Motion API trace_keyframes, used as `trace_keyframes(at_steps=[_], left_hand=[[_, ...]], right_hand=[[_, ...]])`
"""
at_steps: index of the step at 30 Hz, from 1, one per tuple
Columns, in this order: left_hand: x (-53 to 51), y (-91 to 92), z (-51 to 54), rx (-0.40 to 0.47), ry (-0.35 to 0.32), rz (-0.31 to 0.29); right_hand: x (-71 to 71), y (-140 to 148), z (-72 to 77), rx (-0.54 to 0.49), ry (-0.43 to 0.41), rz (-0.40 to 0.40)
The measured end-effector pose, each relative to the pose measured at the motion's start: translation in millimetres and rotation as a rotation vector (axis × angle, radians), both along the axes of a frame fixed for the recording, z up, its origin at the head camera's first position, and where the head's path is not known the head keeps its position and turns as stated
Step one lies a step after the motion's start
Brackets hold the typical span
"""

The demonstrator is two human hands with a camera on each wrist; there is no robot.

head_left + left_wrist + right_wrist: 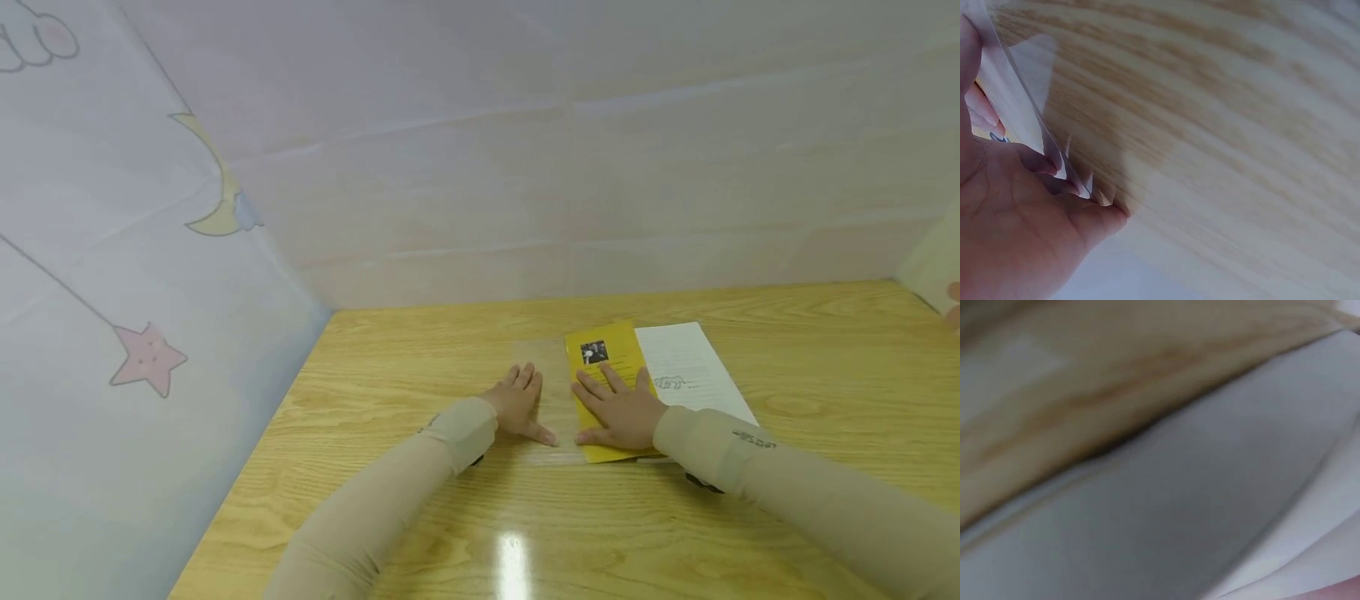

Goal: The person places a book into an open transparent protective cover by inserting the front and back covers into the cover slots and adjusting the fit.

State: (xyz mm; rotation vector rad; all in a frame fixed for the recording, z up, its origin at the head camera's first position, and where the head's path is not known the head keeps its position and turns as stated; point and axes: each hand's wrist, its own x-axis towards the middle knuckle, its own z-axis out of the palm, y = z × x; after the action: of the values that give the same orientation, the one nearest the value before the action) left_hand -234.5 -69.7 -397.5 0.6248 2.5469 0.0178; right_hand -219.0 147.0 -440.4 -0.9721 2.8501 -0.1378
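Observation:
An open book lies on the table, its white printed page [686, 350] to the right and a yellow flap or cover [615, 335] with a small dark photo to the left. My right hand [621, 410] rests on the yellow part, fingers spread. From its left side a clear plastic sheet [547, 354] extends over the wood. On that sheet lies my left hand [516, 407], fingers extended and thumb pointing right. In the left wrist view the sheet's edge [1038, 112] runs along the left fingertips. The right wrist view shows pale paper [1179, 500]; the right fingers are hidden there.
The wood-grain table [390, 367] meets a pale fabric backdrop [450, 200] at its far edge. Another fabric panel with a pink star [148, 358] hangs along the left side. A bright reflection lies on the near tabletop.

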Motion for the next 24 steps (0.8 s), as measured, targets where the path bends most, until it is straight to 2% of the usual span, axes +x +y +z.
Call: trace_keyframes(at_steps=[6, 14, 17, 20, 24], left_hand=[[-2.8, 0.8, -3.4, -0.020, 0.009, 0.000], [-6.7, 3.8, -8.3, -0.022, 0.027, 0.001], [-8.3, 5.1, -10.0, -0.036, 0.042, -0.007], [-8.8, 6.7, -10.5, -0.056, 0.056, -0.014], [-6.5, 9.0, -7.5, -0.082, 0.059, -0.013]], right_hand=[[1.2, -1, 3.4, 0.004, -0.026, 0.014], [4.3, -7, 32.5, 0.016, -0.164, 0.005], [1.2, -5, 37.9, 0.036, -0.176, 0.018], [-4.4, 0, 36.4, 0.031, -0.146, 0.034], [-11.5, 8, 30.4, -0.063, -0.167, 0.018]])
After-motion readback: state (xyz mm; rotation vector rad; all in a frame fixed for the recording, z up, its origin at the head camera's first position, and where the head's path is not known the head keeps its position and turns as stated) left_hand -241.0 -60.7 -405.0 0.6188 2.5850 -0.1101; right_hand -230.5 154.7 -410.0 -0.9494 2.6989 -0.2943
